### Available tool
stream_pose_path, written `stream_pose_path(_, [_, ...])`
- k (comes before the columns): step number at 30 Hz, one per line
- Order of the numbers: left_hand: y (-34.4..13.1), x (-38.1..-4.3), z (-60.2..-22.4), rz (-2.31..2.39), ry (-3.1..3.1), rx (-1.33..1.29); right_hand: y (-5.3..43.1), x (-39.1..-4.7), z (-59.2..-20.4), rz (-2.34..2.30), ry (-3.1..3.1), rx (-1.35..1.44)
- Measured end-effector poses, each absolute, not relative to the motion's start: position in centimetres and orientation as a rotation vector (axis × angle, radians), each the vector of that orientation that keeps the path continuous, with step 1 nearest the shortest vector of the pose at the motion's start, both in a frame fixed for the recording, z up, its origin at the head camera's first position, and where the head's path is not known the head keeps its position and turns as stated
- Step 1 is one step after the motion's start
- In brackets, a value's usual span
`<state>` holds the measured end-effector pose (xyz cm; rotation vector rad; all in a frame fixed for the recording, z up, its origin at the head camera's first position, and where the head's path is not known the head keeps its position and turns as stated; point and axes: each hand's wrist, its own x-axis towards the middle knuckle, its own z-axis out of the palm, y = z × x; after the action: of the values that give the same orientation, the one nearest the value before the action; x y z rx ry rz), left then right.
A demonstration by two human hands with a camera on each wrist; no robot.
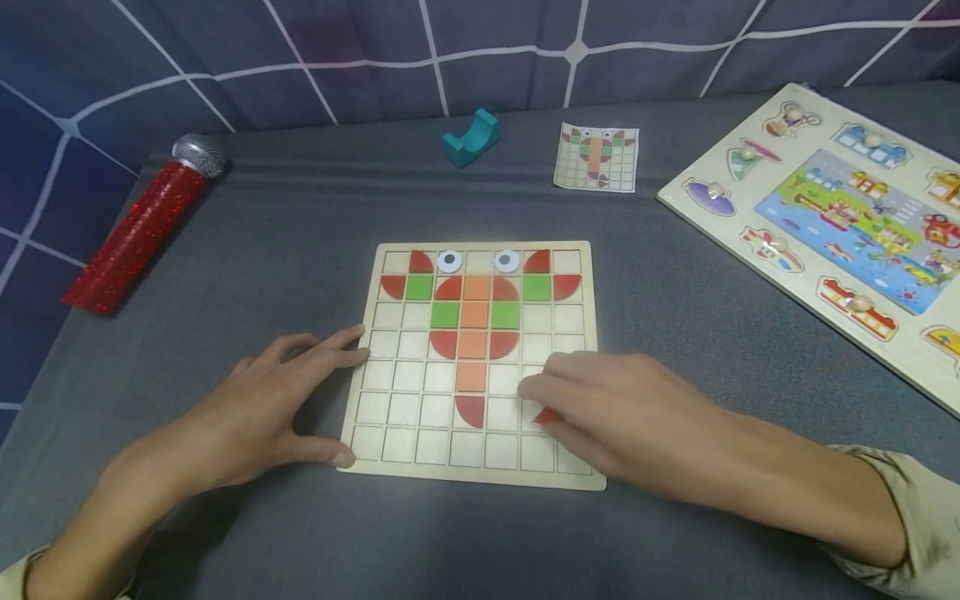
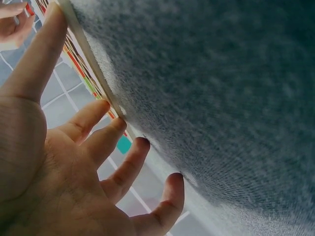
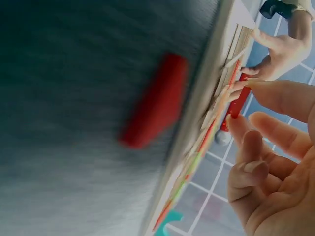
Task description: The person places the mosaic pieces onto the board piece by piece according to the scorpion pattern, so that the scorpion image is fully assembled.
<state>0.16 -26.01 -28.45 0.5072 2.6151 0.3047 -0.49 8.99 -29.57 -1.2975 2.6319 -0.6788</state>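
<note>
A square wooden grid board (image 1: 472, 475) lies in the middle of the table. Set in its cells are red quarter-circle pieces (image 1: 471, 410), green squares (image 1: 444, 314), orange squares (image 1: 472, 343) and two googly-eye discs (image 1: 450, 261). My left hand (image 1: 251, 412) is spread along the board's left edge, thumb at the near corner and fingertips farther up. Over the lower right cells, my right hand (image 1: 622, 412) pinches a red quarter-circle piece (image 3: 240, 102) between thumb and fingertip. Another red piece (image 3: 155, 103) lies on the cloth beside the board in the right wrist view.
Behind the board lie a small pattern card (image 1: 597, 158) and a teal curved block (image 1: 472, 139). A red glitter microphone (image 1: 146, 225) is at the left. A wooden knob puzzle (image 1: 825, 225) takes up the right side. A dark tiled-pattern cloth (image 1: 375, 50) rises at the back.
</note>
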Motion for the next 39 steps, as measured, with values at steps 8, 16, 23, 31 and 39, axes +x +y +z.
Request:
stream_pose_path(8, [-26.2, 0.3, -28.4, 0.317, 2.617, 0.539, 5.9, -1.6, -29.3, -0.657, 2.594, -1.436])
stream_pose_path(16, [-26.1, 0.3, -28.3, 0.337, 2.623, 0.563, 4.4, -1.8, -29.5, -0.529, 2.536, -1.474])
stream_pose_path(23, [-26.0, 0.3, -28.3, 0.324, 2.626, 0.559, 4.5, -1.5, -29.6, -0.543, 2.501, -1.498])
stream_pose_path(31, [-26.0, 0.3, -28.3, 0.314, 2.621, 0.536, 4.8, -1.4, -29.7, -0.517, 2.483, -1.549])
stream_pose_path(39, [-26.0, 0.3, -28.3, 0.32, 2.623, 0.54, 5.0, -1.3, -30.0, -0.564, 2.534, -1.589])
